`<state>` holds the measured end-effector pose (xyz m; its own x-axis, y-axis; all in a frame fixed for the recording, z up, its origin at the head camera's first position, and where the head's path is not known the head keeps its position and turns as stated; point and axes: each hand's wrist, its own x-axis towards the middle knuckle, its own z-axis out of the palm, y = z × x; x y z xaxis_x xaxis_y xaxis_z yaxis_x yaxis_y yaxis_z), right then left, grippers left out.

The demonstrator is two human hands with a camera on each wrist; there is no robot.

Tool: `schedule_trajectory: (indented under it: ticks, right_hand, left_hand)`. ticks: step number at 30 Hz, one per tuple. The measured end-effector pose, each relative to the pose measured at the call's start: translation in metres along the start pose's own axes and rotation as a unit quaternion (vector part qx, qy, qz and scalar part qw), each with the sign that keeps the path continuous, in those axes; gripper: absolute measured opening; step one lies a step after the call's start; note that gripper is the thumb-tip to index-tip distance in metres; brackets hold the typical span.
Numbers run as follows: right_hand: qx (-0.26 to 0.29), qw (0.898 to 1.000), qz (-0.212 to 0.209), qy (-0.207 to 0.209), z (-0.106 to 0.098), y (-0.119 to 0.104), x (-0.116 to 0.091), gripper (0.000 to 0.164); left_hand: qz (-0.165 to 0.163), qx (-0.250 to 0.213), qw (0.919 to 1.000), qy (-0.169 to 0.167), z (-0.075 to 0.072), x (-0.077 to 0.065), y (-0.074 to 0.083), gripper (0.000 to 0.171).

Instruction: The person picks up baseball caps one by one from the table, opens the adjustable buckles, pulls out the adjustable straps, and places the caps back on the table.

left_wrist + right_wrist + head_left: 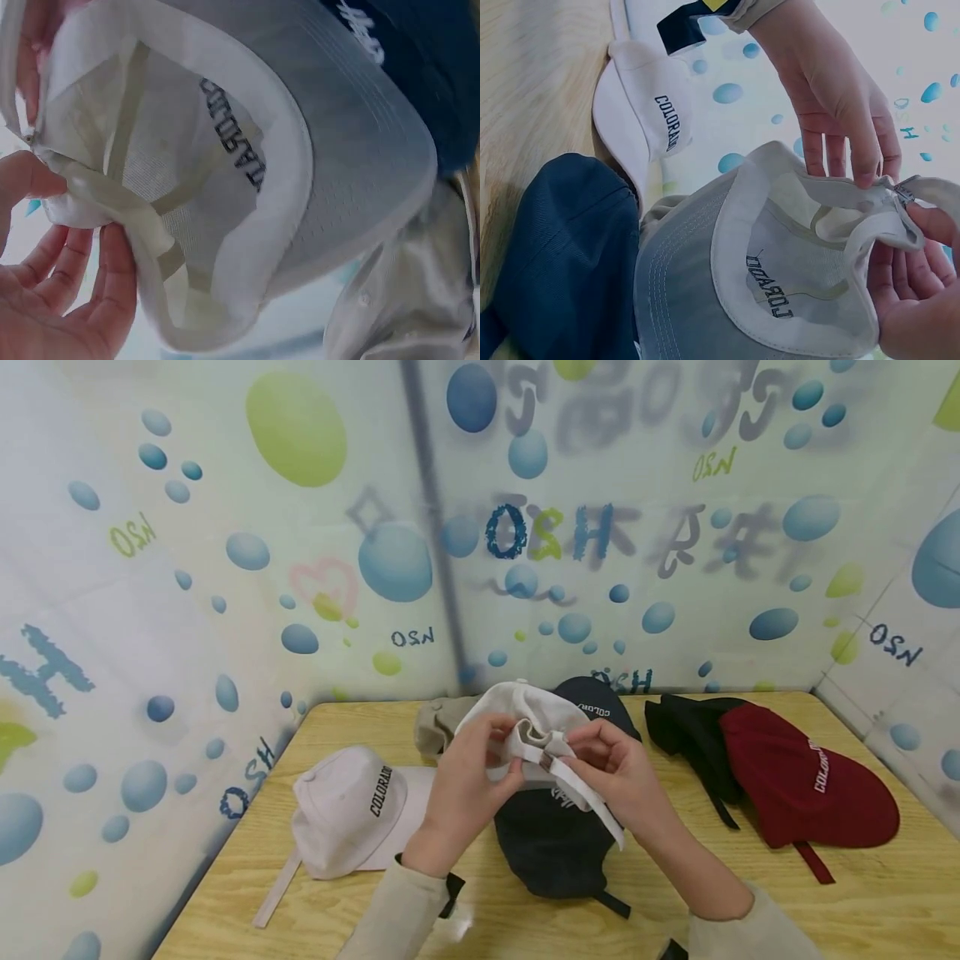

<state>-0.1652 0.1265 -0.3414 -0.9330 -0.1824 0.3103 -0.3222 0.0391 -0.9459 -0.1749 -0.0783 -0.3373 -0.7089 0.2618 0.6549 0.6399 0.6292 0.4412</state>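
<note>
Two hands raise a white cap (525,700) above a wooden table (870,910), holding its back strap.
Left of the white cap lies a pale pink cap (337,822); behind its left side, a beige cap (432,727). The left hand (467,778) pinches the strap's left part between thumb and fingers. Nearer than the white cap sits a dark cap (555,860); behind its right side, a navy cap (603,697). The right hand (621,774) pinches the strap beside its buckle (546,761). Further right, a black cap (690,739) meets a red cap (776,777).
</note>
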Motion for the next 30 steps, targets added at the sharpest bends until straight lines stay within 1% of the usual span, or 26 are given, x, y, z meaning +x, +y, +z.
schedule_trajectory:
  ticks: [1,3,6,8,12,16,19,22,25,30]
  right_hand:
    - [0.001,1.0,0.005,0.0,0.0,-0.001,0.0,0.025]
    - [0.001,1.0,0.013,0.005,0.001,-0.002,0.0,0.025]
    - [0.001,1.0,0.015,0.01,0.003,-0.001,0.001,0.024]
    - [-0.003,1.0,0.009,0.014,0.005,0.0,0.002,0.024]
    - [-0.011,1.0,-0.004,0.015,0.006,0.003,0.003,0.023]
    - [-0.016,1.0,-0.006,0.017,0.007,0.003,0.002,0.024]
    - [-0.022,1.0,-0.003,0.02,0.008,0.002,0.002,0.025]
    - [-0.032,0.999,-0.005,0.021,0.009,0.003,0.002,0.024]
    - [-0.043,0.999,-0.016,0.018,0.01,0.004,0.003,0.022]
    - [-0.053,0.998,-0.028,0.015,0.01,0.007,0.004,0.022]
  left_hand:
    - [-0.014,-0.029,0.9994,-0.008,0.0,0.0,0.0,0.043]
    - [-0.041,-0.094,0.9945,-0.023,0.0,0.0,0.0,0.042]
    - [-0.066,-0.177,0.9812,-0.042,0.0,-0.001,0.0,0.041]
    - [-0.078,-0.214,0.9724,-0.052,-0.001,-0.001,0.0,0.04]
    - [-0.098,-0.257,0.959,-0.07,-0.003,-0.002,0.001,0.041]
    - [-0.112,-0.285,0.9486,-0.081,-0.003,-0.002,0.001,0.041]
    - [-0.122,-0.292,0.9447,-0.084,-0.002,-0.003,0.002,0.041]
    - [-0.137,-0.288,0.9441,-0.083,-0.001,-0.002,0.004,0.039]
    - [-0.142,-0.278,0.9469,-0.077,0.0,-0.002,0.007,0.036]
    - [-0.135,-0.272,0.9505,-0.064,0.003,-0.001,0.008,0.03]
